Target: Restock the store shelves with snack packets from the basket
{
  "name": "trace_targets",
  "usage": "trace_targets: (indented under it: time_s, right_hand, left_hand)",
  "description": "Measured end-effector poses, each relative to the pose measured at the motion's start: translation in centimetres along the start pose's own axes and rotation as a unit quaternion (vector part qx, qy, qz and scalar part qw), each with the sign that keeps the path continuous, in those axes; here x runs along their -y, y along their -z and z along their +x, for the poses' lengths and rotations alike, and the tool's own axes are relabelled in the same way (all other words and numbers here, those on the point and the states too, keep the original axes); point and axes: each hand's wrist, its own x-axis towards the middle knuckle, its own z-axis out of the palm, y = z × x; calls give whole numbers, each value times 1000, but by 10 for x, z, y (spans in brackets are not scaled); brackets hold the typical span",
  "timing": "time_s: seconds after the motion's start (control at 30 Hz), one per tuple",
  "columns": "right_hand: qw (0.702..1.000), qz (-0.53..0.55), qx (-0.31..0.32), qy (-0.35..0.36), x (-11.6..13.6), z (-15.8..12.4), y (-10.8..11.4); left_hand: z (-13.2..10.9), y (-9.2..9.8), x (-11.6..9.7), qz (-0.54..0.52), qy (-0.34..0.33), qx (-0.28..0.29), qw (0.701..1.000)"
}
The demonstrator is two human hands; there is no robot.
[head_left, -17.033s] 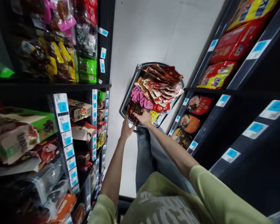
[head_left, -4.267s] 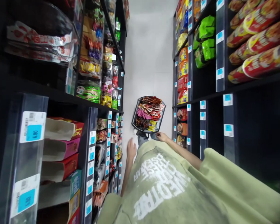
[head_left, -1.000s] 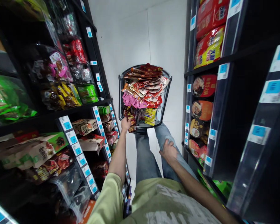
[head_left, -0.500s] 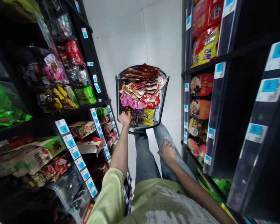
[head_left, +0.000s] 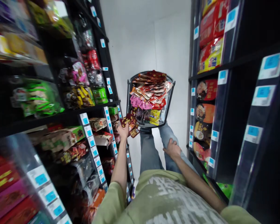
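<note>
My left hand (head_left: 123,131) is closed on several dark red snack packets (head_left: 130,123), held just outside the left front corner of the basket. The black-rimmed basket (head_left: 174,96) stands on the floor before my legs, filled with brown, red-and-white, pink (head_left: 140,102) and dark packets. A yellow packet (head_left: 155,117) lies at its near right. My right hand (head_left: 173,149) rests on my right knee, fingers somewhat apart, holding nothing.
Dark shelves with price tags rise on both sides. On the left are bagged snacks (head_left: 40,98) and boxes (head_left: 66,138); on the right, round bowls (head_left: 204,112) and red bags (head_left: 211,28). Pale floor (head_left: 140,37) lies beyond the basket.
My left hand has come up out of the basket and moved toward the left shelf side with the dark red packets. My right hand still rests on the knee. The view has shifted left.
</note>
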Motion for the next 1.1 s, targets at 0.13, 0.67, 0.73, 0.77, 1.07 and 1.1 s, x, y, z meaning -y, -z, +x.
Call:
trace_targets:
  time_s: [0.13,0.67,0.73,0.77,1.07,1.1]
  right_hand:
    - [989,134,-23,51,2,-27,48]
    - [826,234,166,485,30,-238,196]
    - [830,210,159,491,32,-246,180]
    - [833,197,156,493,33,-250,171]
    - [824,42,249,508,22,-317,79]
    - [821,37,273,501,16,-324,70]
  left_hand:
    - [-54,74,-15,-182,27,31,982]
    - [-291,134,-93,-644,192,97,735]
    - [-312,135,-74,-688,205,67,693]
    - [-323,136,-63,-708,213,50,671]
    - [-444,146,26,-698,115,-170,686]
    - [-459,144,29,-679,102,-192,701]
